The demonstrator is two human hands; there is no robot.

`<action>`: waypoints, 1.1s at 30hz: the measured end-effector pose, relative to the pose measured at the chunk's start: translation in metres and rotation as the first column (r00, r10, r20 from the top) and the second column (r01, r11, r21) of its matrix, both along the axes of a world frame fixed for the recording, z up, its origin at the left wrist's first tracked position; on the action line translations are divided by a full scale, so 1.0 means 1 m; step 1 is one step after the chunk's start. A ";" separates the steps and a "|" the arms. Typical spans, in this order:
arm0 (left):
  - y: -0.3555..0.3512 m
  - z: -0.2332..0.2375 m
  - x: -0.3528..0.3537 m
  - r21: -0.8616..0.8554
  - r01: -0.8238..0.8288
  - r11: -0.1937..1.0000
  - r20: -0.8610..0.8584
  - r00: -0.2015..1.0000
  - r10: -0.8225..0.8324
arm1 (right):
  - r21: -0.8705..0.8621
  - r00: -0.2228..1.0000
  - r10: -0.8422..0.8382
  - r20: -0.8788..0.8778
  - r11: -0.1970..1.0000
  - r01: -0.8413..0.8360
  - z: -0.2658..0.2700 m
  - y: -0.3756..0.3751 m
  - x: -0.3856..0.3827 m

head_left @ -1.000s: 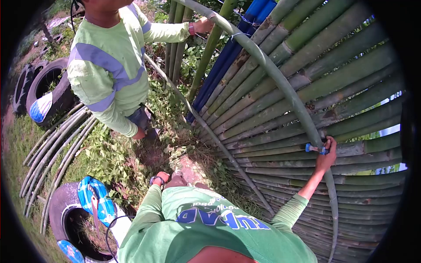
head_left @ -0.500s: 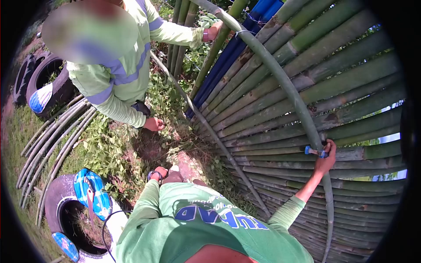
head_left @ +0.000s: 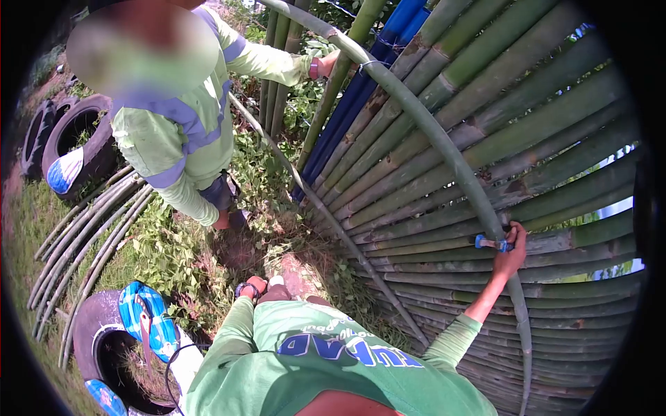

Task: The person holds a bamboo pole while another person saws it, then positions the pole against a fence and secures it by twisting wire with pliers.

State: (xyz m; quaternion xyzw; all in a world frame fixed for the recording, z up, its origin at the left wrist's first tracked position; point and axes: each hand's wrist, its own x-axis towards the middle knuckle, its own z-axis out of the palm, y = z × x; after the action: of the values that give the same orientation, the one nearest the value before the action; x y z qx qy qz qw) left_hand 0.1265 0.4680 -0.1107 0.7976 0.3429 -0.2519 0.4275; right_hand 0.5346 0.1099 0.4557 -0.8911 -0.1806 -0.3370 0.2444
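My right hand is closed around a small blue-handled tool that looks like pliers. It is pressed up against a long curved bamboo pole, which runs across a row of upright green bamboo poles. My left hand, with a dark watch at its wrist, hangs low in front of my body near my shoe; its fingers are hidden from this angle. White ties bind the curved pole farther up.
A co-worker stands at the upper left, one hand on an upright bamboo pole. Blue pipes stand beside it. Old tires, a blue plaid cloth and a bundle of thin poles lie at left. A thin pole crosses the middle.
The co-worker's free arm has lowered and they lean slightly further down. The tool in my right hand has turned a little, while the hand stays at the curved pole.
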 end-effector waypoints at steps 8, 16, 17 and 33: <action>-0.002 0.042 0.078 -0.020 -0.057 0.998 0.233 0.971 0.060 | 0.021 0.999 -0.028 0.040 0.999 0.027 0.002 0.004 -0.004; 0.090 0.425 0.305 -0.002 -0.299 0.954 0.968 0.240 0.077 | -0.011 0.984 0.089 0.151 0.996 -0.089 0.013 0.011 -0.011; 0.103 0.492 0.324 0.122 -0.398 0.909 0.986 0.157 -0.063 | -0.020 0.983 0.103 0.153 0.995 -0.101 0.013 0.009 -0.011; 0.249 0.694 0.552 0.166 -0.677 0.717 0.981 0.041 -0.189 | -0.051 0.989 0.050 0.142 0.998 -0.043 0.011 0.013 -0.003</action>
State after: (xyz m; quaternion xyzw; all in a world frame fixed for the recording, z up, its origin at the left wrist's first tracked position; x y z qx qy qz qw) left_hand 0.6783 0.7173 0.5829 0.7556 0.1692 0.5612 0.2924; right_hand 0.5312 0.1228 0.4665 -0.8658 -0.2263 -0.3898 0.2172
